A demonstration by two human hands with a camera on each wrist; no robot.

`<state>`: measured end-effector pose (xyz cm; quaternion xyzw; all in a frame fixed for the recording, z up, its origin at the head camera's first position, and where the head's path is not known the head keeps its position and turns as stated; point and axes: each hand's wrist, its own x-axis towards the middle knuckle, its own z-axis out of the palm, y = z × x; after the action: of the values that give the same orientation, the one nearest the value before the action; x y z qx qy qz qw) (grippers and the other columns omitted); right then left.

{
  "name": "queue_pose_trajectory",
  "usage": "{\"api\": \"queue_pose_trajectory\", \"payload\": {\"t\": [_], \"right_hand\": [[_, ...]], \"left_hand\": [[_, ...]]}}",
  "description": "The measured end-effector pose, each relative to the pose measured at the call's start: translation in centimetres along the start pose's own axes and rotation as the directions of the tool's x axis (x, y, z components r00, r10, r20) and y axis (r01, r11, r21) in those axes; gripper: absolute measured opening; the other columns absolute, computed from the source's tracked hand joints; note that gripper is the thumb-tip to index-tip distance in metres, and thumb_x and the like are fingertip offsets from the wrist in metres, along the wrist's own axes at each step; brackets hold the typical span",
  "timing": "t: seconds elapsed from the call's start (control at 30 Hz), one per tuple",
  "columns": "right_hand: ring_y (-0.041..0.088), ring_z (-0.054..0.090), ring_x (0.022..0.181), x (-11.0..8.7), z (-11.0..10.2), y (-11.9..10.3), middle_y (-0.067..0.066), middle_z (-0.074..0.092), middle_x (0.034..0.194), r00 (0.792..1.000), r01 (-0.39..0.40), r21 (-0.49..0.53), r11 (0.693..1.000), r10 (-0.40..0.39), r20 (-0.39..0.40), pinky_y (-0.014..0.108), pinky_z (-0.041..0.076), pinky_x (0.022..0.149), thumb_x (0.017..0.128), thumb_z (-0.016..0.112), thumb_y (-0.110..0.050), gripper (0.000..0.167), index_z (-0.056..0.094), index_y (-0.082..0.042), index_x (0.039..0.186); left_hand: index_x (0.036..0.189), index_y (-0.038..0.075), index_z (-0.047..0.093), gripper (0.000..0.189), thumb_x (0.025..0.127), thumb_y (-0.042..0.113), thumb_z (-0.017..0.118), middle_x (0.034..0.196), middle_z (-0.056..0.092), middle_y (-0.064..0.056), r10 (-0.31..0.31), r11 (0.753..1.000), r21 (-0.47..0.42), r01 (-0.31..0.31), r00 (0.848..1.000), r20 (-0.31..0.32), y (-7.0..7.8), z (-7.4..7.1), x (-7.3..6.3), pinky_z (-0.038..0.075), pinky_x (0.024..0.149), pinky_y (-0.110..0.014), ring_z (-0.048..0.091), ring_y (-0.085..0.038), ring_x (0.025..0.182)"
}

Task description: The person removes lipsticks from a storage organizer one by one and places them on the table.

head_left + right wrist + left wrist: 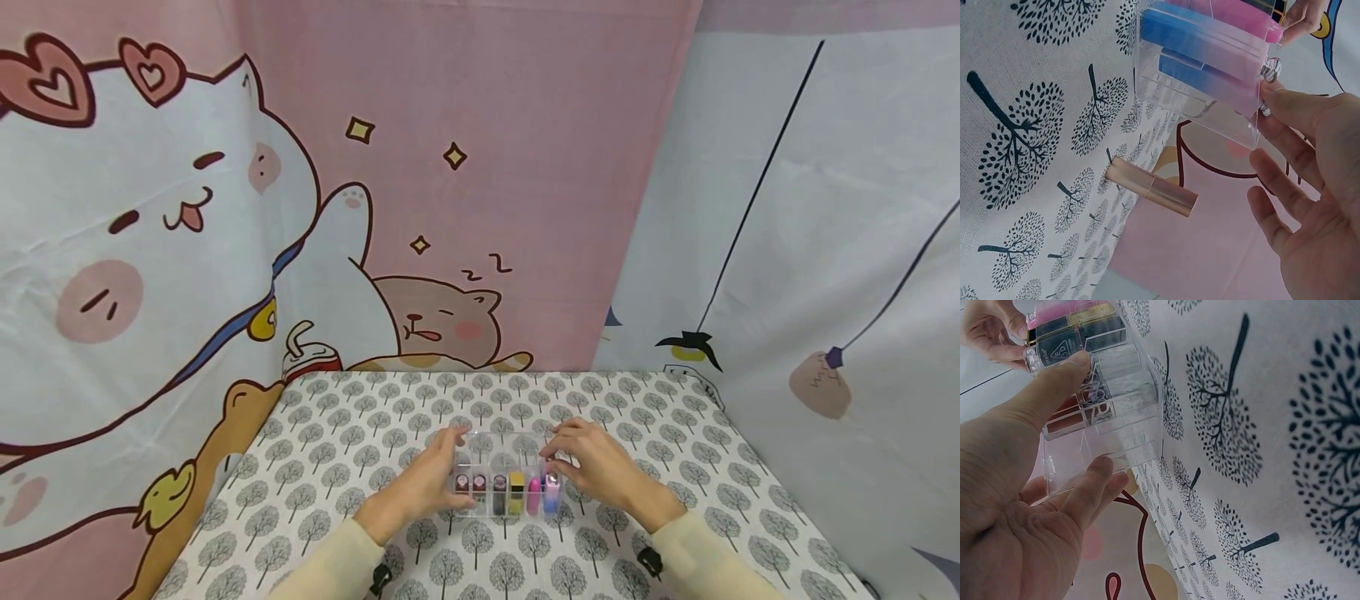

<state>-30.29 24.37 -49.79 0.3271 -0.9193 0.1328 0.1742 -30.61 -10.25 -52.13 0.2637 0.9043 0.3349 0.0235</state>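
A clear plastic lipstick organizer (474, 450) stands on the table, with several lipsticks along its near row. My left hand (427, 479) grips its left end, thumb at the front and fingers behind. In the left wrist view a dark lipstick (1060, 350) lies just beyond that thumb. At the right end, a blue-and-pink tube (1200, 37) sits beside a bright pink one (1235, 15). My right hand (596, 467) pinches the gem-like top of a second blue-and-pink tube (1216, 78) behind it, thumb against forefinger. This tube is inside the organizer.
In the right wrist view a gold tube (1154, 187) stands upright on the table near the organizer. A tree-print cloth (322, 458) covers the table. Cartoon-printed curtains (525, 183) hang behind and on both sides.
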Motion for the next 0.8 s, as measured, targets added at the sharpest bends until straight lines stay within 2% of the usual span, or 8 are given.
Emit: {"api": "queue_pose_trajectory", "payload": {"t": [0.13, 0.3, 0.4, 0.63, 0.8], "right_hand": [[0.026, 0.080, 0.121, -0.12, -0.13, 0.00, -0.004, 0.088, 0.118, 1.000, 0.015, 0.024, 1.000, -0.014, -0.023, 0.053, 0.072, 0.109, 0.096, 0.094, -0.017, 0.022, 0.089, -0.019, 0.117], [0.016, 0.081, 0.101, -0.11, -0.27, 0.01, -0.003, 0.088, 0.113, 0.998, 0.012, 0.101, 0.995, -0.006, -0.055, 0.041, 0.075, 0.093, 0.097, 0.094, -0.013, 0.021, 0.088, -0.015, 0.117], [0.015, 0.081, 0.095, 0.06, -0.34, 0.13, 0.000, 0.088, 0.112, 0.997, 0.031, 0.155, 0.987, -0.019, -0.081, 0.038, 0.075, 0.086, 0.097, 0.092, -0.010, 0.021, 0.087, -0.012, 0.118], [0.016, 0.084, 0.095, 0.21, -0.64, 0.35, 0.000, 0.088, 0.109, 0.991, 0.080, 0.250, 0.965, -0.050, -0.126, 0.032, 0.076, 0.087, 0.095, 0.091, -0.001, 0.024, 0.087, -0.011, 0.117], [0.012, 0.084, 0.093, 0.21, -0.96, 0.32, 0.001, 0.088, 0.108, 0.985, 0.099, 0.269, 0.958, -0.057, -0.161, 0.030, 0.076, 0.086, 0.093, 0.091, 0.004, 0.028, 0.088, -0.010, 0.118]], "left_hand": [[0.183, 0.013, 0.027, 0.127, 0.084, 0.028, 0.106, 0.171, 0.055, -0.018, -0.003, 1.000, -0.006, 0.003, 1.000, 0.009, 0.00, 0.04, -0.18, 0.064, 0.124, -0.058, 0.071, -0.039, 0.139], [0.183, 0.014, 0.027, 0.127, 0.085, 0.028, 0.105, 0.171, 0.054, -0.017, -0.005, 1.000, -0.001, 0.005, 1.000, 0.010, -0.03, 0.09, -0.26, 0.063, 0.125, -0.060, 0.070, -0.040, 0.142], [0.183, 0.014, 0.027, 0.127, 0.085, 0.028, 0.106, 0.171, 0.054, -0.018, -0.002, 1.000, 0.001, 0.002, 1.000, 0.005, -0.06, 0.10, -0.20, 0.063, 0.125, -0.060, 0.070, -0.041, 0.141], [0.183, 0.013, 0.027, 0.127, 0.085, 0.028, 0.106, 0.171, 0.054, -0.021, 0.001, 1.000, 0.002, -0.001, 1.000, 0.004, -0.15, 0.10, -0.04, 0.065, 0.121, -0.059, 0.071, -0.039, 0.137], [0.182, 0.012, 0.026, 0.127, 0.085, 0.027, 0.106, 0.171, 0.053, -0.022, 0.008, 1.000, 0.003, -0.008, 1.000, 0.003, -0.15, 0.02, 0.10, 0.066, 0.121, -0.060, 0.072, -0.041, 0.135]]}}
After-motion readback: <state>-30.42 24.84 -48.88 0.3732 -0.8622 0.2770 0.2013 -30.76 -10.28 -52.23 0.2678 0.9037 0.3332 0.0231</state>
